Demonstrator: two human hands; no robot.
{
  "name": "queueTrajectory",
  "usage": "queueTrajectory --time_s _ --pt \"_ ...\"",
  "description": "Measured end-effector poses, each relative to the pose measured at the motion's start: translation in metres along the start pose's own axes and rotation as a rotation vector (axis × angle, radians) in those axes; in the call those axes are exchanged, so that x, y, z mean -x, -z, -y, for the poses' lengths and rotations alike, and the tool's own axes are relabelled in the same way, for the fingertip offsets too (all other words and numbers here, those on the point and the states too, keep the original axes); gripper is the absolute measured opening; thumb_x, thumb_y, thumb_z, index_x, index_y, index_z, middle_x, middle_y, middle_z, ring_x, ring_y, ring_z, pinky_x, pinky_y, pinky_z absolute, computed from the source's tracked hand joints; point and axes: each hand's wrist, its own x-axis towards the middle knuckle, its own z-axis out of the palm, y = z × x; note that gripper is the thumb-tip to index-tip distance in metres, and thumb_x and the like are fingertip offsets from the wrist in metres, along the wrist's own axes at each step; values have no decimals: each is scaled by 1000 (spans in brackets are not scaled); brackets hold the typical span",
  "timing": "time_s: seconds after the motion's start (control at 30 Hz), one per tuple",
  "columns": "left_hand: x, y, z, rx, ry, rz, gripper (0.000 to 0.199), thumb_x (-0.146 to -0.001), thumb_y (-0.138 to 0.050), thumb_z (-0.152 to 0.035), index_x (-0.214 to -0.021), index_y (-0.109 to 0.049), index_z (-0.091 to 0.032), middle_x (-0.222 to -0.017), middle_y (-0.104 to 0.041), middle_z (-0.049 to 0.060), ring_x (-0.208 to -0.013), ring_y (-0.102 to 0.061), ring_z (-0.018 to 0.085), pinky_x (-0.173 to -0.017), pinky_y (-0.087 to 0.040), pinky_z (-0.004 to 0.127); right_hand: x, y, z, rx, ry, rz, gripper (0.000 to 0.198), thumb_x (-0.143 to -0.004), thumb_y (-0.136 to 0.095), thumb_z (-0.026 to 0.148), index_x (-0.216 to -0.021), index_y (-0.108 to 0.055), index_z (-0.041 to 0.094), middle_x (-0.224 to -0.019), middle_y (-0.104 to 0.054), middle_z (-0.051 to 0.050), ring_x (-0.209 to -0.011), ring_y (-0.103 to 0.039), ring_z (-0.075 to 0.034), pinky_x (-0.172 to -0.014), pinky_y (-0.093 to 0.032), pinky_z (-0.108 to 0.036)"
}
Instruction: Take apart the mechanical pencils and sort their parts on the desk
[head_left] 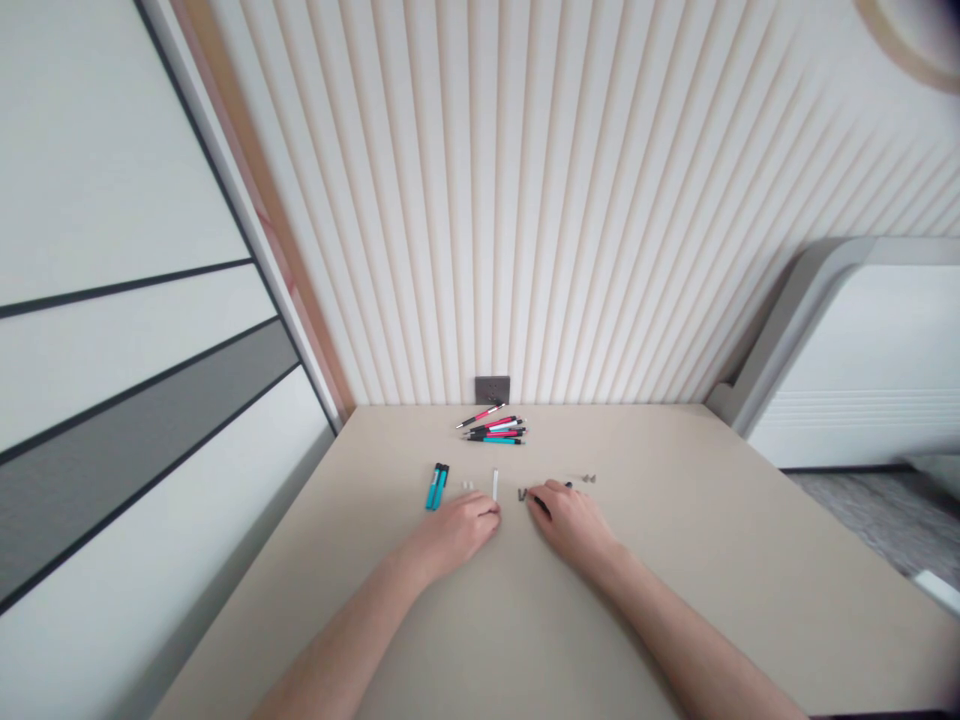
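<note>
Both your hands rested low over the middle of the worktop (750, 580), your forearms reaching in from the front. Your left hand (459, 528) lay palm down with its fingers curled, the fingertips at the near end of a white strip (495, 483) that pointed toward the back edge; whether they grasped it, you could not have told from this view. Your right hand (568, 518) was bent too, thumb and forefinger close together just beside some small dark bits (522, 495), which lay between your two hands, nearer the right one. Something dark showed under those fingers, but it was too hidden to tell whether they were clenched on it. A small dark tip (568, 485) stuck out just past the right hand's knuckles, and beyond it, toward the right edge, lay a few small grey bits (589, 478). Just past your left hand sat a couple of tiny pale bits (468, 485). To their left, two teal tubes (437, 487) lay side by side, their black ends toward the back edge, well in from the left edge. Near the middle of the back edge you had a loose pile of pens (497, 430), red, teal, white and black, one red pen slanting at its far side, below the dark socket (493, 390) on the ribbed wall (487, 200).
</note>
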Motion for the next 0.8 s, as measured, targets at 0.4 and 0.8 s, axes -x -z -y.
queueTrajectory --time_s 0.4,0.8 --pt "0 0 0 4 -26 -37 22 -96 -44 -14 -91 -65 -17 -96 -65 5 -92 -60 18 -86 -48 29 0 0 1 -6 1 29 32 -100 -34 32 -114 -62 26 -98 -67 -5 -86 -66 -19 -71 -41 -26" --pt "0 1 -1 -9 -21 -26 19 -95 -47 -13 -89 -64 -16 -96 -65 5 -93 -61 18 -86 -48 28 1 4 1 -7 5 28 32 -100 -34 30 -116 -62 28 -98 -68 -5 -84 -67 -19 -70 -41 -26"
